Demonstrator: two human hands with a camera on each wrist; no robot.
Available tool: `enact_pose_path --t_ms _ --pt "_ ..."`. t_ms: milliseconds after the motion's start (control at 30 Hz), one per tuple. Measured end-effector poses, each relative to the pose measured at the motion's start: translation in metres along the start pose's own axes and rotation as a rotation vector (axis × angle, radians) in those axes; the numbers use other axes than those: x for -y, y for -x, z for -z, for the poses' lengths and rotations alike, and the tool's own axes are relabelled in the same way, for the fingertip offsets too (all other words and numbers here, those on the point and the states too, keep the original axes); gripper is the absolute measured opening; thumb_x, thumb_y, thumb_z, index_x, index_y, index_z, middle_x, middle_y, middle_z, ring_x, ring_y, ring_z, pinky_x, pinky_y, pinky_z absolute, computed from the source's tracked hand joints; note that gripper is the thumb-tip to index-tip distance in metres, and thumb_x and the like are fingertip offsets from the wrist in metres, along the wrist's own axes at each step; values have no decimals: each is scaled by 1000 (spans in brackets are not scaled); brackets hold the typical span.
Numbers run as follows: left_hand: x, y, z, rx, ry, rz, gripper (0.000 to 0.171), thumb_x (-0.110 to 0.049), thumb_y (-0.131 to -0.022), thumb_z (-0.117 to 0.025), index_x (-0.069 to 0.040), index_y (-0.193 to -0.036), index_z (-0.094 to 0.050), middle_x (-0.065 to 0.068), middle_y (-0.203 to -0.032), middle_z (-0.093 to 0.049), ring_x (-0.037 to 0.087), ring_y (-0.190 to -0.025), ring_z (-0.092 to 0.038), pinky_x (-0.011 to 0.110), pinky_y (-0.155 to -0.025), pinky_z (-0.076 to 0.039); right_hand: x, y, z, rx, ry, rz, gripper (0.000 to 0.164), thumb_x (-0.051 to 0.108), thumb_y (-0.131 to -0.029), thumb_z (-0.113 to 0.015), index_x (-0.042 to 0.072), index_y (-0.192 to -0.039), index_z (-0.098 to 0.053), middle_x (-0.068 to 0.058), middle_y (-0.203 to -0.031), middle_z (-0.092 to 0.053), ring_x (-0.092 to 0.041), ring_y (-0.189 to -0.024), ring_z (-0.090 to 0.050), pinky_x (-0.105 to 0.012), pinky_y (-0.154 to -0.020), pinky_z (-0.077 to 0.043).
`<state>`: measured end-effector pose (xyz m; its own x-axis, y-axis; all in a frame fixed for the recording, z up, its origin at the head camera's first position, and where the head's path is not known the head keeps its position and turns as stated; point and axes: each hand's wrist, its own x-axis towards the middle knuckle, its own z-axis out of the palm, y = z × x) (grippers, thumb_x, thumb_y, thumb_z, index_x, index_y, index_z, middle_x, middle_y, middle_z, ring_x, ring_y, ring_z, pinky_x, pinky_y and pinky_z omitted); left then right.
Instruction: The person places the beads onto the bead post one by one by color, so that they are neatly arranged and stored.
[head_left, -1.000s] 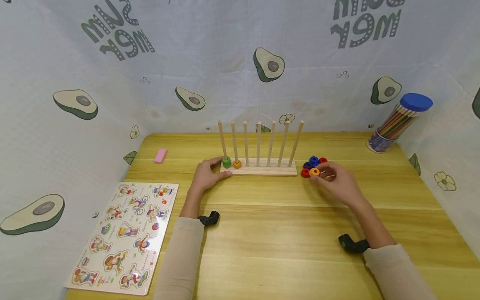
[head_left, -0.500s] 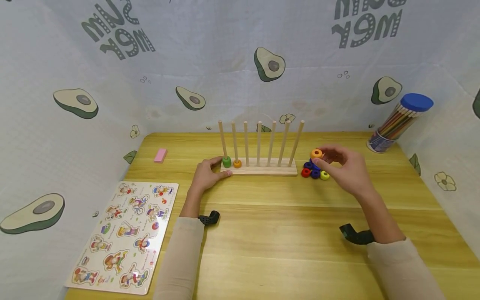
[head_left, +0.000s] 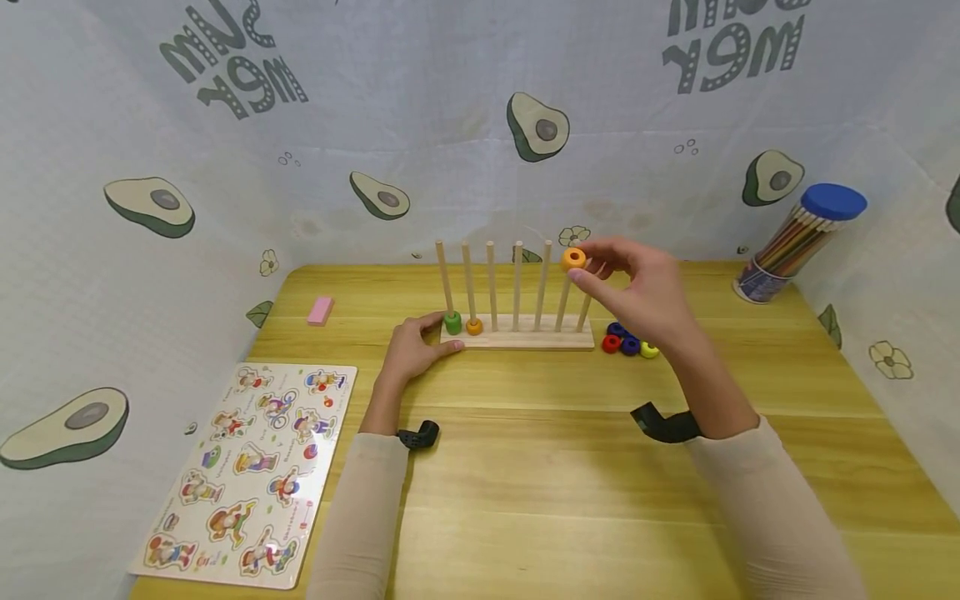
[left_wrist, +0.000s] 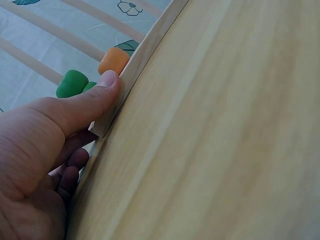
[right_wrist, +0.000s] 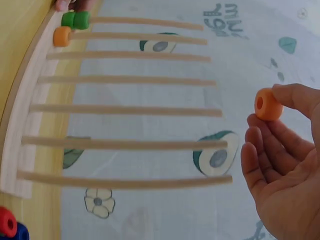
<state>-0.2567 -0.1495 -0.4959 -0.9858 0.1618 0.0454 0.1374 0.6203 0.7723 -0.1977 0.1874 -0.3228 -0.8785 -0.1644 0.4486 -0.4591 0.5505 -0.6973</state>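
A wooden peg stand (head_left: 525, 340) with a row of upright pegs stands on the table. Its leftmost peg carries green beads (right_wrist: 75, 20), stacked two high, and the peg beside that one an orange bead (head_left: 474, 327). My left hand (head_left: 411, 350) grips the base at its left end, thumb along the front, other fingers partly hidden behind. My right hand (head_left: 637, 287) pinches another orange bead (right_wrist: 268, 104) between thumb and fingertips, up near the tops of the right-hand pegs and apart from them in the right wrist view. The bead's hole shows.
Loose red, blue and yellow beads (head_left: 630, 344) lie right of the stand, partly covered by the right hand. A picture puzzle board (head_left: 255, 475) lies at left, a pink block (head_left: 320, 311) behind it. A blue-lidded tub of coloured sticks (head_left: 798, 242) stands back right.
My right hand has lifted the orange bead from the loose beads and carried it left and up to the pegs' top height. My left hand stays on the base.
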Motion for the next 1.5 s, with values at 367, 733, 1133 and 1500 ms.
enact_pose_path --t_ms 367,733,1133,1500 --pt "-2 0 1 3 11 -3 73 -50 -83 -85 -22 -146 -61 9 -146 -62 33 -140 -54 51 -115 -45 21 -40 -39 92 -5 55 37 26 -97 -74 12 -131 -70 -6 -115 -73 -22 -106 -64 -40 -93 -48" --pt "-4 -1 1 -3 12 -19 72 -49 -83 -85 -22 -145 -62 9 -145 -63 33 -140 -54 51 -115 -45 37 -76 -73 225 28 60 39 29 -100 -70 14 -136 -67 -4 -124 -72 -21 -114 -63 -44 -101 -49" --pt "-3 -3 2 -4 13 -24 70 -51 -83 -85 -23 -144 -64 8 -144 -64 31 -140 -54 50 -115 -45 39 -84 -91 257 44 38 34 27 -100 -69 10 -130 -70 -7 -122 -72 -23 -113 -63 -42 -97 -49" --pt "1 -2 2 -4 27 -18 69 -49 -82 -86 -24 -143 -64 8 -144 -64 32 -139 -54 51 -115 -45 34 -83 -94 284 47 30 29 27 -99 -70 11 -123 -71 -5 -117 -72 -23 -107 -60 -44 -100 -48"
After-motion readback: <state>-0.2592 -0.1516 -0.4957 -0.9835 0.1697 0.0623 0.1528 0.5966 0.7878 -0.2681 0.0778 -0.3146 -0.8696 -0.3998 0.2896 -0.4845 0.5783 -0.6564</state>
